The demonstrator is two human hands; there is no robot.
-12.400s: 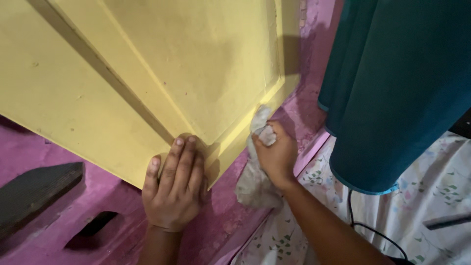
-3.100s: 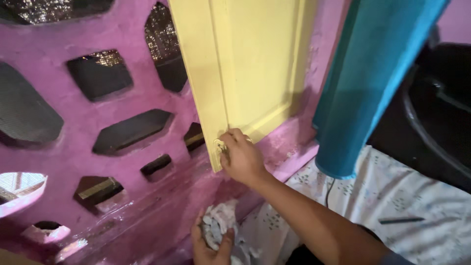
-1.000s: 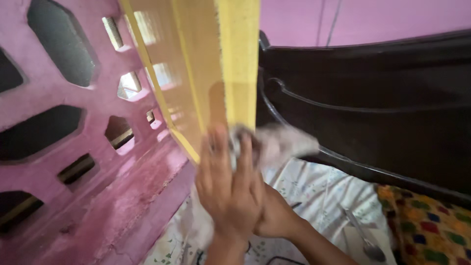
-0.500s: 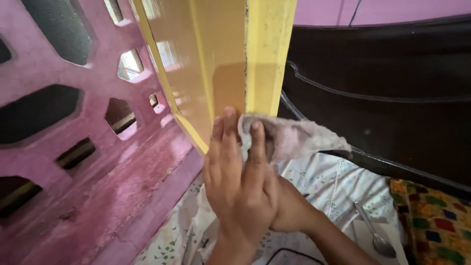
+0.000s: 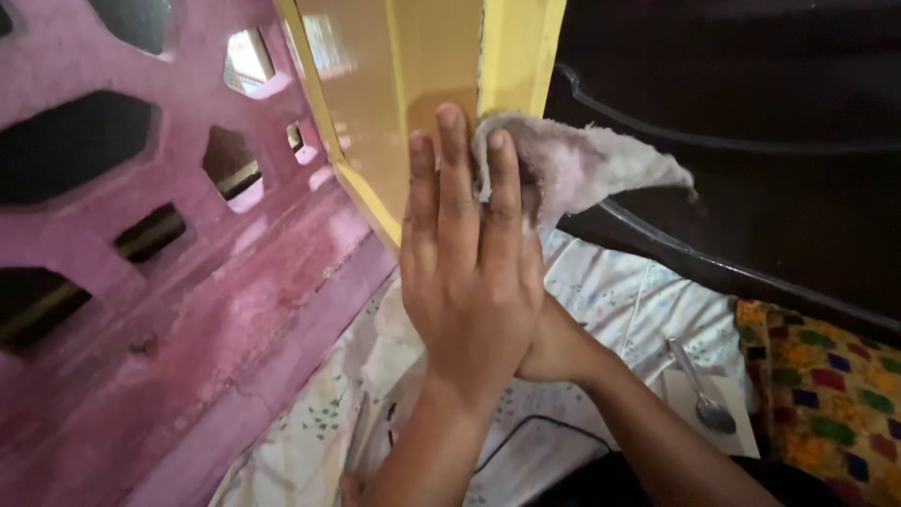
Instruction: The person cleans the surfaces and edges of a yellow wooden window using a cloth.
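A yellow wooden shutter [image 5: 432, 56] stands edge-on to me, swung out from the pink wall. A pale greyish cloth [image 5: 591, 169] is wrapped over its lower edge and trails off to the right. My left hand [image 5: 469, 282] lies flat against the shutter with fingers straight, and two of them press the cloth onto the wood. My right hand [image 5: 558, 347] sits behind the left one. Only its heel and wrist show, so its fingers are hidden.
A pink lattice wall [image 5: 141, 282] with dark openings fills the left. A dark wooden headboard [image 5: 751, 141] rises on the right above a floral bedsheet [image 5: 638, 300]. A spoon [image 5: 699, 394], a colourful patterned cushion [image 5: 826, 394] and a black cable [image 5: 526, 432] lie on the bed.
Both hands and the cloth have slid upward along the shutter's edge over the last second. Earlier the shutter was swung open and the cloth passed from hand to hand.
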